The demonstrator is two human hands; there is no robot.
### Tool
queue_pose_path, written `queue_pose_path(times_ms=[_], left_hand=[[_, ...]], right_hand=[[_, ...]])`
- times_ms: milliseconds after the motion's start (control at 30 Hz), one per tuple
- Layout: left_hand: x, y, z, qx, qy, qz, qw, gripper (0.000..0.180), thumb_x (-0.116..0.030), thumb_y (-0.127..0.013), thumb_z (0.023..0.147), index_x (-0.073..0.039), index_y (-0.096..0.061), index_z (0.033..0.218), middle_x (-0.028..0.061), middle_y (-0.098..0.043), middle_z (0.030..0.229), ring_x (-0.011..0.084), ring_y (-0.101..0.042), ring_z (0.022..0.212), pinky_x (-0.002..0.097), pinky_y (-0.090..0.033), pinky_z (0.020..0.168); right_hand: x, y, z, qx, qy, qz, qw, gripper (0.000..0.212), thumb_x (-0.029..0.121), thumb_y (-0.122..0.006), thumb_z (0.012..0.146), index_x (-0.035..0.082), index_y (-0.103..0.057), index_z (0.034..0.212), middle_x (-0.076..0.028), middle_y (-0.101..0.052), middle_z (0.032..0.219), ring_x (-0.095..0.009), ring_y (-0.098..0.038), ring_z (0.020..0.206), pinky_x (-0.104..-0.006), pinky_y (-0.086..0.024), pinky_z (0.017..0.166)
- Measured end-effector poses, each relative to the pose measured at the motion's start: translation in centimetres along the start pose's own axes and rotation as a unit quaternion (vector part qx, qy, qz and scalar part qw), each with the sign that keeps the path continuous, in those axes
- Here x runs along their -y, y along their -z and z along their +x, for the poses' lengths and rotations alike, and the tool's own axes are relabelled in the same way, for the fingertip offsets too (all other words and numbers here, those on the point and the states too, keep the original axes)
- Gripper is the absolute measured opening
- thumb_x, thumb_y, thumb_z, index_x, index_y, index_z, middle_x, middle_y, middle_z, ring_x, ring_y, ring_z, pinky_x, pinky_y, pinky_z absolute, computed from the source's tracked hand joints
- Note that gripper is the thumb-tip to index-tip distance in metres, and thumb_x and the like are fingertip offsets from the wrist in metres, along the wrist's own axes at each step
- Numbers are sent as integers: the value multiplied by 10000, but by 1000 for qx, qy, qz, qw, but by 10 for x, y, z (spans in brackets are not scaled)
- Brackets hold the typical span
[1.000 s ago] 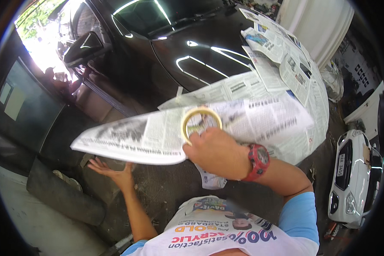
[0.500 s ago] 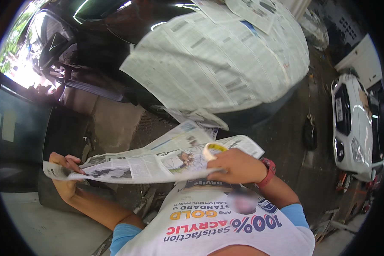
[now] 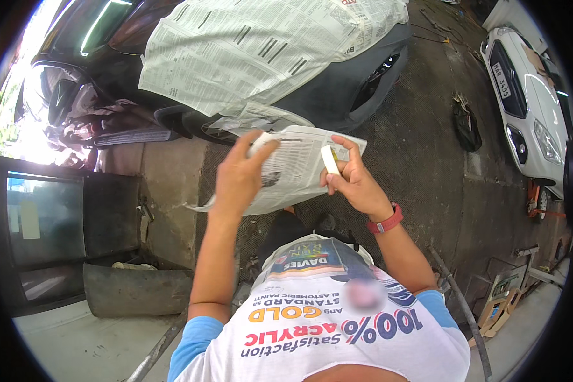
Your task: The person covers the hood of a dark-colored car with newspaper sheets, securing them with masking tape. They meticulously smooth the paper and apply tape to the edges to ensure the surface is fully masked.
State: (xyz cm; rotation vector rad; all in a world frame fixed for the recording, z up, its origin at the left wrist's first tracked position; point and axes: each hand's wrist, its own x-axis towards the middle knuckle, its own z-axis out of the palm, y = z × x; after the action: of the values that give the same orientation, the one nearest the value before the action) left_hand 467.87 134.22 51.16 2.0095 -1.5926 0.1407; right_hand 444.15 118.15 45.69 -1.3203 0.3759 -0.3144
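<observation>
From my distant feed, I see the left hand [image 3: 238,179], fingers bent, pinching a grey printed newspaper sheet [image 3: 299,164], the right hand [image 3: 361,187], half-curled, gripping a cream ring-shaped tape roll [image 3: 329,160].

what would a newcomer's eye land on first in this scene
Probably the newspaper covering spread over the front of the dark car, at the top centre. Just below it, a loose newspaper sheet spans the space by the left grip and the right grip, the right one holding a roll of tape. At the far right, a white car stands out against the dark floor.
</observation>
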Motion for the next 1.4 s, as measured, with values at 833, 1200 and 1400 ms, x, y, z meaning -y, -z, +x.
queue_pose_path(times_ms=[833, 1200, 1400], left_hand=[[-45, -9, -60, -52, 233, -213, 947, 503, 31, -805, 904, -87, -710, 1384, 128, -794, 1185, 254, -766, 1065, 372, -569, 969], [-37, 30, -59, 76, 290, -248, 921, 492, 27, -777, 882, -38, -736, 1368, 104, -806, 1166, 140, -729, 1044, 318, -562, 967], [-35, 47, -66, 95, 332, -294, 891, 456, 47, -751, 899, -38, -753, 1347, -4, -767, 1105, 67, -661, 968, 270, -544, 858]], right_hand=[[-5, -20, -8, -33, 78, -304, 949, 202, 287, -676, 1065, 89, -660, 1029, -145, -674, 661, -400, -708, 666, -502, -516, 643], [29, -56, 49, 27, 153, -329, 932, 333, 379, -790, 974, 70, -703, 889, -123, -661, 644, -281, -671, 607, -398, -511, 640], [24, -64, 56, 73, 133, -307, 940, 394, 440, -792, 974, 70, -703, 871, -115, -655, 652, -282, -654, 630, -405, -503, 647]])
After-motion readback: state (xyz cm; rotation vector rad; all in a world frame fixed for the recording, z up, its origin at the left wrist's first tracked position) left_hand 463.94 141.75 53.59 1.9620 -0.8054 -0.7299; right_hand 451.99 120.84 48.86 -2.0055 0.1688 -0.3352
